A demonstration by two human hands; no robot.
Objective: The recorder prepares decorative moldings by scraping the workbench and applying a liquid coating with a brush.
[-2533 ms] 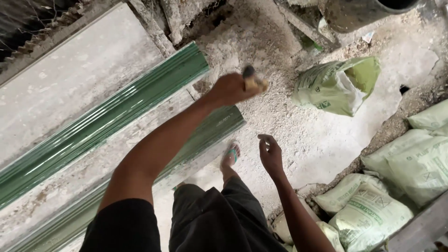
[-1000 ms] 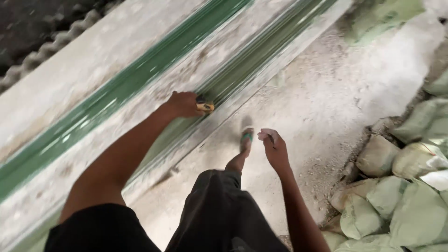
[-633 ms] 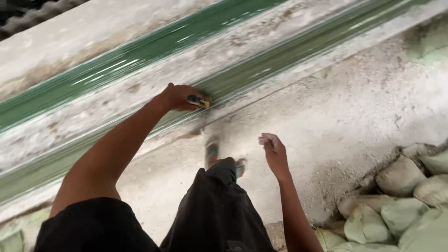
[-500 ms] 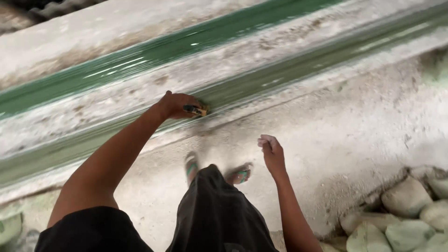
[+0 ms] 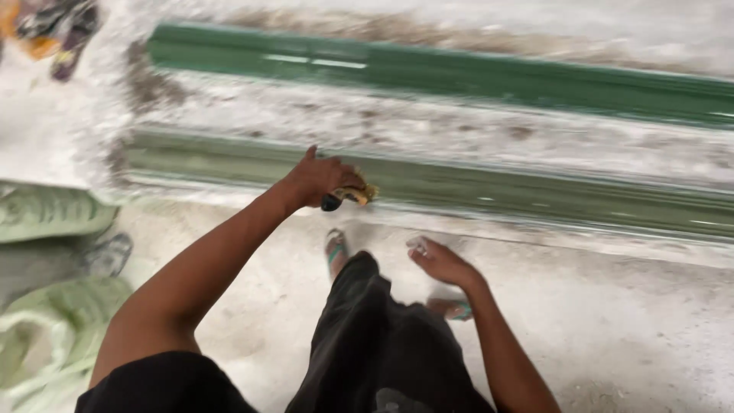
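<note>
My left hand (image 5: 319, 180) is closed around a small brush (image 5: 348, 196) with a dark handle and yellowish bristles, held against the near green metal rail (image 5: 535, 195). A second, brighter green rail (image 5: 474, 76) lies parallel beyond it on the pale dusty ground. My right hand (image 5: 440, 261) hangs loosely below, fingers curled, holding nothing. My feet in sandals (image 5: 335, 248) stand just in front of the near rail, with black shorts below.
Pale green filled sacks (image 5: 53, 214) lie at the left, with another sack (image 5: 46, 336) lower left. A heap of dark and orange items (image 5: 53, 27) sits at the top left corner. The concrete floor (image 5: 634, 329) is dusty white.
The view has swung left along the rails, so the sacks now appear on the left. My left hand stays on the near rail with the brush; my right hand remains hanging.
</note>
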